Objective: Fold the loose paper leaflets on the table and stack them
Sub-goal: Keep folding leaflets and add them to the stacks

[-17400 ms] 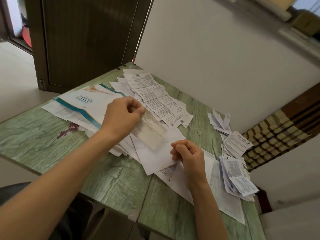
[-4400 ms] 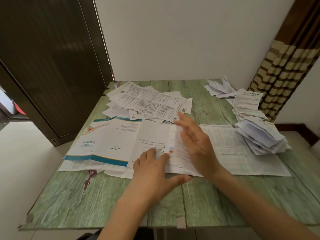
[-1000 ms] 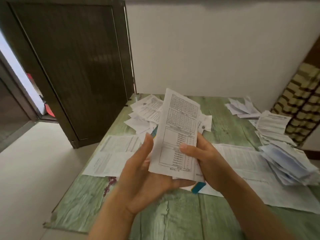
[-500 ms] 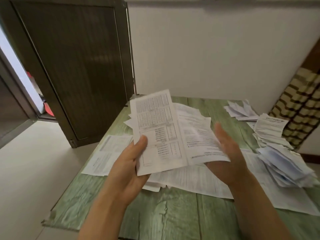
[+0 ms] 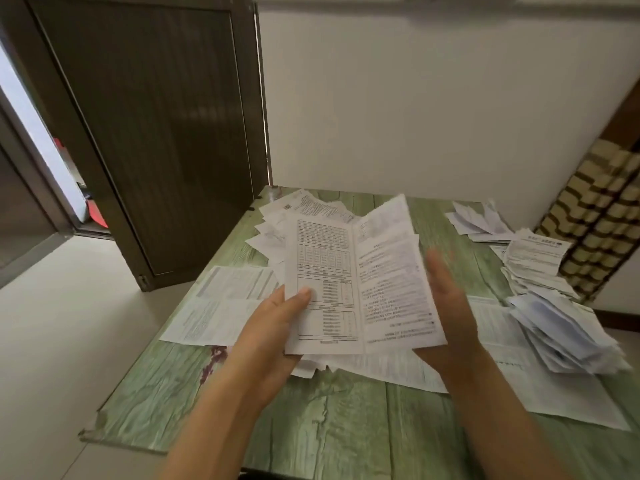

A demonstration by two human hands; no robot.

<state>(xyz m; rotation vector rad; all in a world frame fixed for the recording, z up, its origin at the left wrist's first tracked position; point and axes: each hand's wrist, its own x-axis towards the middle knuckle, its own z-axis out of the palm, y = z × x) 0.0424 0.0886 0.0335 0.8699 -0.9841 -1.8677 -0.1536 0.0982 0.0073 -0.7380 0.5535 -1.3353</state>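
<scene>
I hold a printed white leaflet (image 5: 360, 282) up above the green wooden table (image 5: 339, 420), spread into two panels along a centre crease. My left hand (image 5: 273, 334) pinches its lower left panel, thumb on the printed face. My right hand (image 5: 450, 306) lies behind the right panel with straight fingers supporting it. Loose unfolded leaflets (image 5: 225, 303) lie flat on the table under and left of my hands. A stack of folded leaflets (image 5: 561, 330) sits at the right edge.
More loose sheets (image 5: 294, 216) lie at the far left of the table, and a small pile (image 5: 478, 221) at the far right corner. A dark door (image 5: 149, 133) stands open on the left. A patterned curtain (image 5: 595, 216) hangs at right.
The folded leaflet has been opened out into two panels. My right hand moved from gripping its front to supporting the right panel from behind. The leaflet turned more upright.
</scene>
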